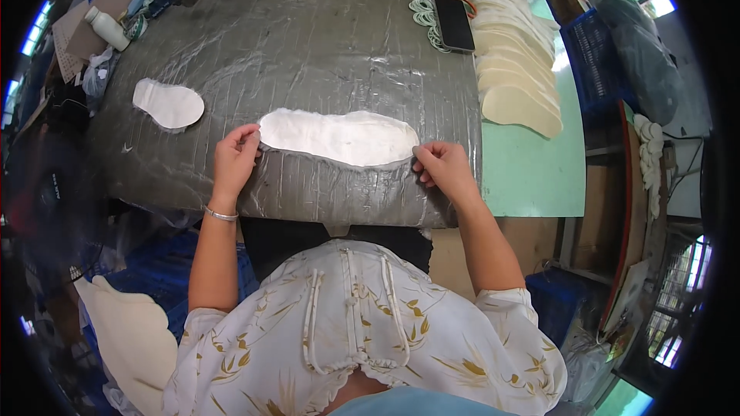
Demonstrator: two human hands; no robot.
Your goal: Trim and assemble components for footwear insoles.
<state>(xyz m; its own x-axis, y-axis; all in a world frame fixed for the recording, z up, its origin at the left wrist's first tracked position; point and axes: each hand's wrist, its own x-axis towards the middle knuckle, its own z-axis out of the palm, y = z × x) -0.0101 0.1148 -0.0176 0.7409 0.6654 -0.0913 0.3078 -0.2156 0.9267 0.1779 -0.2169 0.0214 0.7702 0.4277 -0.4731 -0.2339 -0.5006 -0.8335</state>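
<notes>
A long white insole (339,137) with a fuzzy grey edge lies crosswise on the grey plastic-covered table (308,46). My left hand (236,159) pinches its left end between thumb and fingers. At the opposite end, my right hand (445,167) grips the edge the same way, fingers curled underneath. The insole looks flat and low over the tabletop; whether it is slightly lifted I cannot tell. To the left of my left hand rests a shorter white sole-shaped piece (169,105), apart from both hands.
Overlapping cream insoles (520,69) lie on a green board (532,177) at the right. Near them are a black phone (453,23), pale cord loops (424,11) and orange-handled pliers (462,0). A white bottle (106,28) stands far left; a blue crate (593,58) is far right.
</notes>
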